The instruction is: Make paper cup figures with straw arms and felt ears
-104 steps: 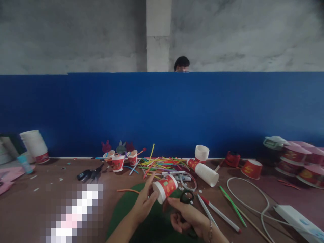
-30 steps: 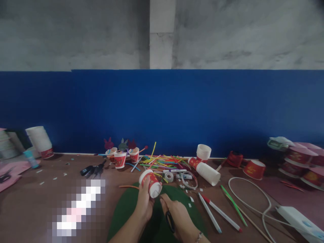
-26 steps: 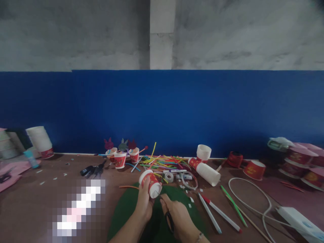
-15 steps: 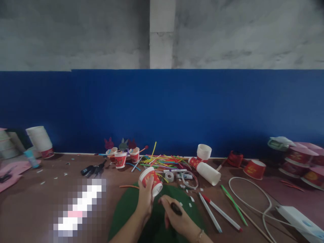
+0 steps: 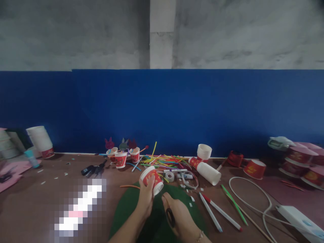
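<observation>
My left hand is wrapped round a red and white paper cup, tilted so that its white end faces lower right. Just right of the cup, my right hand is closed on a dark-handled tool, which looks like scissors; its blades are hard to make out near the cup. Both hands are above a dark green sheet. Behind them lie coloured straws and a roll of tape.
Small cups with straws stand at the back. Stacked white cups, markers, a white cable and a power strip are on the right. Black tools and a glue stick lie left.
My right hand has turned, and the dark handle has swung lower and to the left. The cup in my left hand has shifted slightly right and up.
</observation>
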`<state>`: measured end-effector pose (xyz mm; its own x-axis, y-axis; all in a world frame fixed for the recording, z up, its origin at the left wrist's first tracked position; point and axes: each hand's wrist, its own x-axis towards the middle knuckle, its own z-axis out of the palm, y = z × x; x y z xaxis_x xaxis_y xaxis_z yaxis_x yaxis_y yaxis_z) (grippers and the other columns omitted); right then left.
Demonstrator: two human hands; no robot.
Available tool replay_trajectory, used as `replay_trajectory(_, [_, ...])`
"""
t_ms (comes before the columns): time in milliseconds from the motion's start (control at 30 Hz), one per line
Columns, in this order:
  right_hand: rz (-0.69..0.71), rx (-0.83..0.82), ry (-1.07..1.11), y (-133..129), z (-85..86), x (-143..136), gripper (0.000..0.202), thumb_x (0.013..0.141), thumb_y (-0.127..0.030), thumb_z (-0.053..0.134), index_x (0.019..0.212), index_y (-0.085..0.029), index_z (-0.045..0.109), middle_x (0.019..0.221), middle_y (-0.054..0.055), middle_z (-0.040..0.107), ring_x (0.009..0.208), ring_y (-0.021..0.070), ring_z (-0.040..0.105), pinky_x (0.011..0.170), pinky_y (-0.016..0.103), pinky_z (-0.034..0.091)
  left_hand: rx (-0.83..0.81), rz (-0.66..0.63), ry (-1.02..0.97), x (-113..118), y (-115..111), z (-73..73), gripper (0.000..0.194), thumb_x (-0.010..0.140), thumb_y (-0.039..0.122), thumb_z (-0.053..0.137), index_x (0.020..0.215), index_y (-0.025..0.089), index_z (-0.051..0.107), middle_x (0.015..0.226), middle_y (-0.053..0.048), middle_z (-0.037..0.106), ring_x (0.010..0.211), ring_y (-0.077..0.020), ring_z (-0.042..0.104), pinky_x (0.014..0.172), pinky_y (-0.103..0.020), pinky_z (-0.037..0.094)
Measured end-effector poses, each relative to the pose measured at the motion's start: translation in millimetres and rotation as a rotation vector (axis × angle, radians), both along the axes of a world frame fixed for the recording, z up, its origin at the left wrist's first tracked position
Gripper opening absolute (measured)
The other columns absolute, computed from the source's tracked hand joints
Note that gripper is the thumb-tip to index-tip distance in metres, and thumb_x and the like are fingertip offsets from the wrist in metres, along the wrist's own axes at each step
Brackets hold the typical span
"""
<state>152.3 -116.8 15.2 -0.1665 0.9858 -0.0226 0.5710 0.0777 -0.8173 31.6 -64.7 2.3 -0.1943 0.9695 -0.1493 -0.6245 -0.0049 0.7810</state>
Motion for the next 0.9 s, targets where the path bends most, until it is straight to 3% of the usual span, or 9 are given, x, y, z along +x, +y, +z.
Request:
replay_trajectory(133, [0.41,-0.649,0.528,10.0,8.0,16.9,0.043,0.091,-0.05,0.018,0.1,-0.022,0.05,0.041,-0.013,0.03,0.028,0.0055,0.013,0.036,0.016,0.021,0.037,-0.043,-0.08,0.9,-0.8,4.1,0.058,0.068,0.035,0.076,0.112,0.023,0.04,0.086,-0.005,0.068,0.07,-0.0209,0.07,0.065,-0.033,0.057])
replay_trajectory(200, [0.456,-0.717,0.641,12.2,6.9,20.1,0.044,0.091,-0.051,0.017,0.104,-0.022,0.048,0.04,-0.014,0.03,0.027,0.0053,0.009,0.034,0.016,0.019,0.058,-0.058,-0.087,1.1,-1.0,3.6,0.059,0.068,0.037,0.076,0.113,0.023,0.041,0.087,-0.005,0.068,0.071,-0.0209,0.07,0.067,-0.033,0.057])
replay_trajectory(267, [0.329,-0.558,0.504,10.8,1.6,16.3,0.044,0.091,-0.05,0.017,0.101,-0.021,0.049,0.04,-0.011,0.037,0.027,0.0058,0.016,0.035,0.016,0.02,0.057,-0.056,-0.06,1.3,-1.4,1.4,0.058,0.067,0.036,0.076,0.111,0.022,0.041,0.087,-0.004,0.068,0.072,-0.0207,0.07,0.067,-0.033,0.057])
replay_trajectory(433, [-0.057,0.079,-0.15,3.6,-8.2,-1.1,0.022,0.087,-0.035,0.043,0.092,-0.019,0.057,0.051,-0.001,0.052,0.044,0.0116,0.046,0.045,0.022,0.026,0.051,-0.038,0.09,2.9,-3.4,-2.7,0.054,0.066,0.036,0.077,0.105,0.02,0.044,0.083,-0.004,0.066,0.067,-0.0172,0.067,0.063,-0.029,0.056])
replay_trajectory(500, [-0.037,0.001,-0.081,3.1,-4.2,-0.7,0.025,0.088,-0.037,0.04,0.092,-0.019,0.056,0.049,-0.002,0.051,0.041,0.0107,0.043,0.043,0.021,0.026,0.056,-0.042,0.081,3.9,-5.1,-0.8,0.057,0.065,0.037,0.077,0.107,0.02,0.043,0.084,-0.004,0.066,0.068,-0.0175,0.067,0.063,-0.029,0.055])
replay_trajectory(633, [0.299,-0.626,0.512,7.0,8.1,13.5,0.046,0.092,-0.049,0.014,0.097,-0.021,0.051,0.038,-0.011,0.037,0.026,0.006,0.014,0.033,0.017,0.019,0.094,-0.157,-0.011,4.7,-12.0,9.5,0.064,0.067,0.039,0.075,0.116,0.021,0.039,0.083,-0.005,0.068,0.069,-0.0207,0.068,0.061,-0.029,0.054])
replay_trajectory(700, [0.436,-0.784,0.676,9.6,10.7,19.4,0.044,0.092,-0.045,0.01,0.099,-0.023,0.047,0.036,-0.013,0.032,0.024,0.0062,0.007,0.03,0.017,0.017,0.117,-0.253,-0.035,3.3,-15.1,14.7,0.062,0.07,0.044,0.072,0.117,0.019,0.042,0.083,-0.008,0.069,0.069,-0.0208,0.068,0.06,-0.027,0.052])
replay_trajectory(800, [0.336,-0.68,0.585,10.8,9.3,19.9,0.045,0.092,-0.044,0.007,0.101,-0.022,0.046,0.037,-0.011,0.036,0.023,0.0069,0.013,0.031,0.017,0.019,0.119,-0.324,-0.077,-1.5,-16.2,18.3,0.065,0.067,0.046,0.074,0.12,0.022,0.045,0.092,-0.009,0.069,0.073,-0.0204,0.068,0.062,-0.027,0.052])
replay_trajectory(900, [0.085,-0.229,0.115,10.5,5.4,15.5,0.039,0.093,-0.043,0.02,0.094,-0.019,0.051,0.045,-0.004,0.05,0.031,0.0083,0.037,0.037,0.018,0.024,0.072,-0.357,-0.105,-5.5,-14.4,15.7,0.068,0.064,0.041,0.078,0.122,0.028,0.044,0.101,-0.006,0.067,0.082,-0.0207,0.068,0.069,-0.03,0.052])
